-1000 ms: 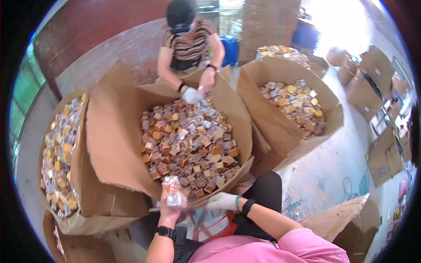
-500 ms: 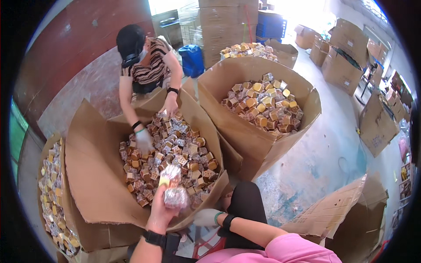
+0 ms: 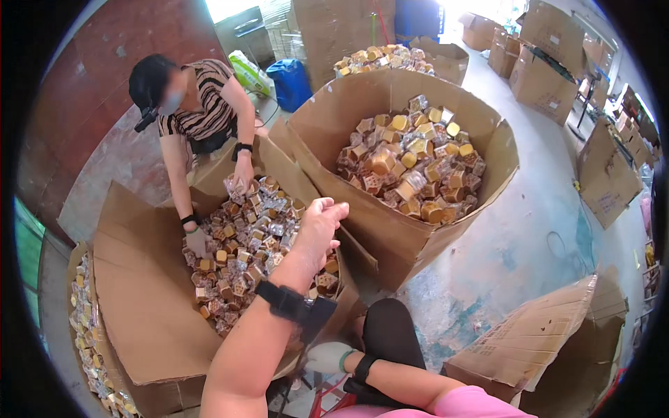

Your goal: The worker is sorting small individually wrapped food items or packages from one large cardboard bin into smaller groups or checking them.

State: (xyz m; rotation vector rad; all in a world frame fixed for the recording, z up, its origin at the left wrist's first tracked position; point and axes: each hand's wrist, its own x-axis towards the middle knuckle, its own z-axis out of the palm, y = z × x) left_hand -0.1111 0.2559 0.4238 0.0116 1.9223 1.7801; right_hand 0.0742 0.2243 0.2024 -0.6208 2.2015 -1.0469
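Observation:
My left hand is bare and open, reaching over the edge between two big cardboard boxes, with nothing in it. Past its fingertips, plastic-wrapped gold-and-brown pieces show slightly blurred over the heap in the right box. My right hand, in a pale glove, is low beside my knee; its fingers cannot be made out. Beneath my left forearm, the near box is filled with similar small wrapped pieces.
Opposite me a person reaches into the near box with both hands. More pieces fill a box at far left and another behind. A blue container stands behind the boxes. An opened carton is at lower right.
My left hand has swung from the near box toward the right box and let go of the wrapped pieces it held. My right hand stays low. The co-worker's hands have shifted.

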